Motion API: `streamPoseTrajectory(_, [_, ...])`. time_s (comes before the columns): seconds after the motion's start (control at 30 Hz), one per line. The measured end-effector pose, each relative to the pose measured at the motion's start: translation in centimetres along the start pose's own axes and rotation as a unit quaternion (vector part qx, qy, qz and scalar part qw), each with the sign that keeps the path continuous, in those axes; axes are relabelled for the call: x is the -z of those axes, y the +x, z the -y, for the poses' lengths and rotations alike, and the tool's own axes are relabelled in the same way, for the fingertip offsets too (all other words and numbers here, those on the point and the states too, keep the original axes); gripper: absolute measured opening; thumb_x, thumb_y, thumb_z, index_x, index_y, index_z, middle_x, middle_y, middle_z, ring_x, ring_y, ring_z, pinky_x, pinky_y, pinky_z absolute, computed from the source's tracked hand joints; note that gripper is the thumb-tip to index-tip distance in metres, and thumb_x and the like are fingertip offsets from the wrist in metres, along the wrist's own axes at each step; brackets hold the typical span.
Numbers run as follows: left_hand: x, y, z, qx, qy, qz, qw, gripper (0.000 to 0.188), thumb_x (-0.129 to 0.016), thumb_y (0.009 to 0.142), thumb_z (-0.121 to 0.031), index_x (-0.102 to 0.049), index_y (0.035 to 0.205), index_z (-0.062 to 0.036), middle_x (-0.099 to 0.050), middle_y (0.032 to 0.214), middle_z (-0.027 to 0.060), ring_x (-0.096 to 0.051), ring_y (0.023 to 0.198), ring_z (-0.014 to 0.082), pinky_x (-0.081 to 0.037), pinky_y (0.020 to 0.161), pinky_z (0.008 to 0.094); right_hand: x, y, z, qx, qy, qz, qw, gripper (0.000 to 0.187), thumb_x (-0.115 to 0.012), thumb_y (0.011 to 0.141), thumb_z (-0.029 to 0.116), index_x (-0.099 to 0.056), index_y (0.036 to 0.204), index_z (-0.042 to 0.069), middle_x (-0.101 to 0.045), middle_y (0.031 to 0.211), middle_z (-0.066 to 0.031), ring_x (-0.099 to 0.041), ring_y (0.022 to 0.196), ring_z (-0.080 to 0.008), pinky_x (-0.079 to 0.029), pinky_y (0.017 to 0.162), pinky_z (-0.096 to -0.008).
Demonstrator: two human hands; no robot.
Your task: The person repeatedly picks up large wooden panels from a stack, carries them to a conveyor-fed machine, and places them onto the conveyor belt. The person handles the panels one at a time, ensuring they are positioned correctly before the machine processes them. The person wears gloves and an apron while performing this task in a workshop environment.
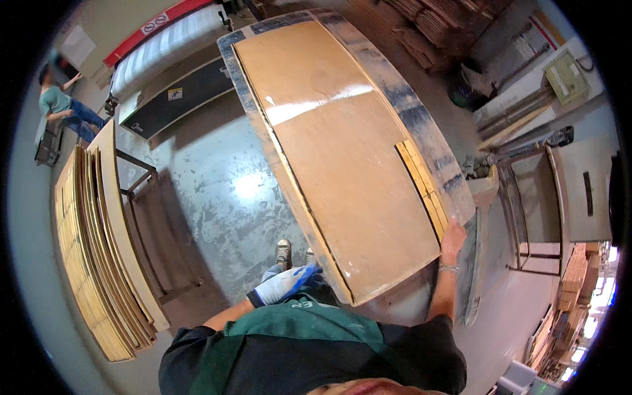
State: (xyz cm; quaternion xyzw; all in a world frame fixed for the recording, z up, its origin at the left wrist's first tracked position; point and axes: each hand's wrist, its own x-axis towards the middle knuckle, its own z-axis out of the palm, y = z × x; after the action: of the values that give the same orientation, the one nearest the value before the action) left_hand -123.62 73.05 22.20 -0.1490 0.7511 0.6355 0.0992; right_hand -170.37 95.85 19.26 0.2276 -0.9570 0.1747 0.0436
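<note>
- A big, flat, brown wooden board (pixel 342 151) fills the middle of the view. It runs from near the person's body up toward 12 o'clock.
- The board looks stiff and wide, and likely heavy. Its top is shiny, so it may be slippery. The edges look like the best place to hold it.
- The left hand (pixel 284 284), in a white and blue glove, is at the board's near edge at about 7 o'clock. It looks closed on that edge, but the fingers are partly hidden.
- The bare right hand (pixel 453 238) is at 4 o'clock, pressed on the board's right edge with the fingers wrapped round it.
- A stack of thin pale boards (pixel 99 257) stands at 9 o'clock on the grey floor (pixel 224 191).
</note>
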Motion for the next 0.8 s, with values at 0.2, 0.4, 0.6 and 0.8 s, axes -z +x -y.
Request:
streamPoseTrajectory(0.2, [-4.0, -0.4, -1.3, 0.08, -0.084, -0.125, 0.985, 0.042, -0.039, 0.1, -0.018, -0.038, 0.136, 0.004, -0.057, 0.121, 0.0211, -0.055, 0.111, 0.032, -0.043, 0.096, 0.0381, -0.5, -7.5, -0.5, 0.075, -0.05, -0.005, 0.996, 0.045, -0.038, 0.099, 0.029, -0.062, 0.084, -0.006, -0.06, 0.088, -0.0281, -0.053, 0.082, -0.0432, -0.041, 0.077, -0.0513])
streamPoseTrajectory(0.4, [-4.1, -4.9, 3.9, 0.183, -0.497, -0.393, 0.751, 0.028, -0.049, 0.098, -0.027, -0.058, 0.101, -0.0018, -0.058, 0.072, 0.0068, -0.055, 0.061, 0.023, -0.045, 0.054, 0.0318, 3.0, -15.4, 5.4, -0.041, 0.092, 0.171, 0.98, 0.054, -0.032, 0.101, 0.039, -0.059, 0.095, -0.008, -0.059, 0.098, -0.0309, -0.053, 0.098, -0.0472, -0.041, 0.085, -0.0512])
streamPoseTrajectory(0.6, [5.3, -15.2, 6.7, 0.148, -0.271, -0.435, 0.846, 0.033, -0.048, 0.099, -0.033, -0.054, 0.075, -0.0112, -0.047, 0.062, -0.0044, -0.043, 0.053, 0.0084, -0.035, 0.047, 0.0268, 2.7, -25.2, 12.9, -0.055, 0.23, 0.336, 0.912, 0.06, -0.032, 0.099, 0.047, -0.057, 0.097, -0.007, -0.059, 0.099, -0.0328, -0.056, 0.094, -0.0482, -0.044, 0.084, -0.0497])
streamPoseTrajectory(0.8, [7.9, -25.6, 8.9, 0.144, -0.173, -0.452, 0.863, 0.032, -0.046, 0.1, -0.03, -0.055, 0.078, -0.0082, -0.047, 0.067, -0.0045, -0.042, 0.062, 0.0067, -0.037, 0.054, 0.0261, -0.5, -27.7, 20.6, -0.155, 0.518, 0.444, 0.714, 0.072, -0.029, 0.098, 0.059, -0.06, 0.103, -0.007, -0.067, 0.097, -0.0177, -0.065, 0.084, -0.0229, -0.052, 0.072, -0.0334])
